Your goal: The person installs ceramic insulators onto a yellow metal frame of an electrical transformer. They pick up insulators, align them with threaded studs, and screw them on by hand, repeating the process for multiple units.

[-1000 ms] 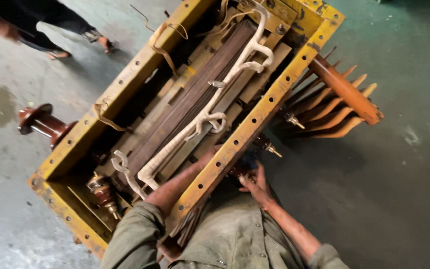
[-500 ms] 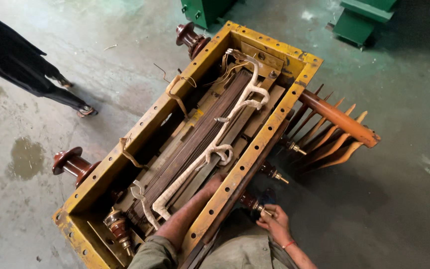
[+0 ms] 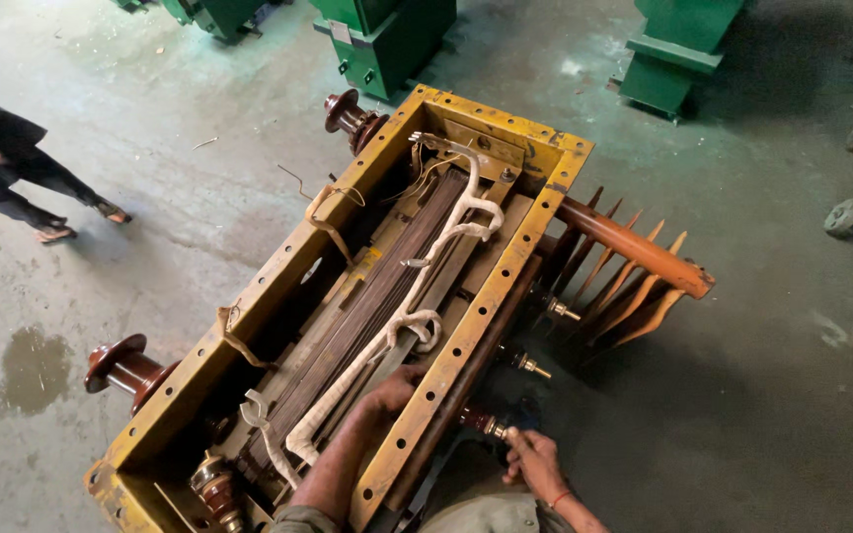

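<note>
While the yellow transformer tank [image 3: 446, 345] sits open-topped on the concrete floor [image 3: 792, 395], both hands work at its near end. Left hand [image 3: 395, 383] is inside the tank, fingers curled down onto the dark core stack [image 3: 367, 316] right by the white taped lead [image 3: 417, 316]; whether it's actually gripping anything I can't tell. Right hand [image 3: 533, 458] is outside the tank wall, closed round a small brass-tipped bushing stud [image 3: 491, 426] low on the side. Two more studs [image 3: 545, 341] sit further along that wall, w/ orange cooling fins [image 3: 634, 286] beyond. Brown porcelain insulators [image 3: 130, 367] stick out on the opp. side. Green cabinets [image 3: 387, 39] stand at top; another person's legs [image 3: 41, 197] at far left, well apart.
</note>
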